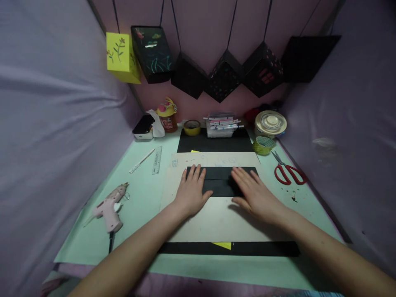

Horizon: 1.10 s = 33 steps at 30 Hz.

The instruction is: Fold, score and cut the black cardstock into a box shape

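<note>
A black paper strip (220, 187) with a line running along its length lies on a white board (198, 225). My left hand (192, 189) rests on the strip's left part, fingers spread and pointing away from me. Over the right part is my right hand (255, 192), its fingers stretched out and a shadow beneath it; whether it touches the paper I cannot tell. Neither hand grips anything. Larger black paper (213, 142) shows beyond the board and along its near edge, with a yellow piece (224, 245) there.
At left lie a pink glue gun (111, 210), a white pen (142, 161) and a ruler (156, 160). Red scissors (290, 173) and green tape (263, 145) sit at right. Behind stand a pen box (220, 131), yellow tape (192, 128) and a jar (168, 122). Decorated boxes (224, 76) hang above.
</note>
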Each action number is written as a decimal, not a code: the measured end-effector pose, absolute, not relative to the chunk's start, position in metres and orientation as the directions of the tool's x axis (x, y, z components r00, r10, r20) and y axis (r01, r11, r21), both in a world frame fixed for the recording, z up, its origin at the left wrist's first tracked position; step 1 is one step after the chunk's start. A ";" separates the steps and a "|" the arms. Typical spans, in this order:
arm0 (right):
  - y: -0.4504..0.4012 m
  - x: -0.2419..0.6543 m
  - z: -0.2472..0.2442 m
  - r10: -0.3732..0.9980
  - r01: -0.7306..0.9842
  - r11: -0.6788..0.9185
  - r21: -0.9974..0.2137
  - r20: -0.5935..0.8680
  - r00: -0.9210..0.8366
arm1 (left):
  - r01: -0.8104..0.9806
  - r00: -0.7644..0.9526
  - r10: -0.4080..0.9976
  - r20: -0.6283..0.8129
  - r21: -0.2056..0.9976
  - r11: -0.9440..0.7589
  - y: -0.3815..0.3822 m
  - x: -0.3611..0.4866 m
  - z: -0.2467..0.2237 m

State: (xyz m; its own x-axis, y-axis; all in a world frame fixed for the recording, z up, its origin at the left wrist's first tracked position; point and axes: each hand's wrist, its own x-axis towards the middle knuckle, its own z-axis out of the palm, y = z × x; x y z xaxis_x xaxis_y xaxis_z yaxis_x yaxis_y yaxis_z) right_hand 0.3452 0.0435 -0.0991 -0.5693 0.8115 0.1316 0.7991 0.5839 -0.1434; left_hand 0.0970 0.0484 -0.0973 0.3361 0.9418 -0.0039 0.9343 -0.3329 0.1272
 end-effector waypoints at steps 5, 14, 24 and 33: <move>0.015 0.324 -0.103 0.679 0.659 0.723 -0.208 0.032 -0.734 | 0.866 0.488 0.868 0.090 0.073 -0.495 0.011 0.126 -0.095; 0.015 0.332 -0.123 0.649 0.633 0.757 -0.162 0.072 -0.757 | 0.890 0.444 0.892 -0.079 0.157 -0.429 -0.025 0.117 -0.116; 0.013 0.333 -0.130 0.650 0.639 0.760 -0.119 0.113 -0.752 | 0.898 0.440 0.887 -0.143 0.096 -0.430 -0.026 0.101 -0.103; 0.007 0.312 -0.112 0.629 0.617 0.776 -0.128 0.100 -0.771 | 0.882 0.470 0.877 -0.095 0.063 -0.466 -0.026 0.097 -0.110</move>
State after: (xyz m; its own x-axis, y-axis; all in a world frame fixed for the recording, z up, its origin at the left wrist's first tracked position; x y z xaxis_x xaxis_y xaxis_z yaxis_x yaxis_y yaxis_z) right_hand 0.3124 0.0068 -0.1117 -0.7709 0.6292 0.0997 0.6172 0.7764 -0.1278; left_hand 0.0968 -0.0264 -0.1100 0.4703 0.8774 -0.0950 0.8824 -0.4662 0.0631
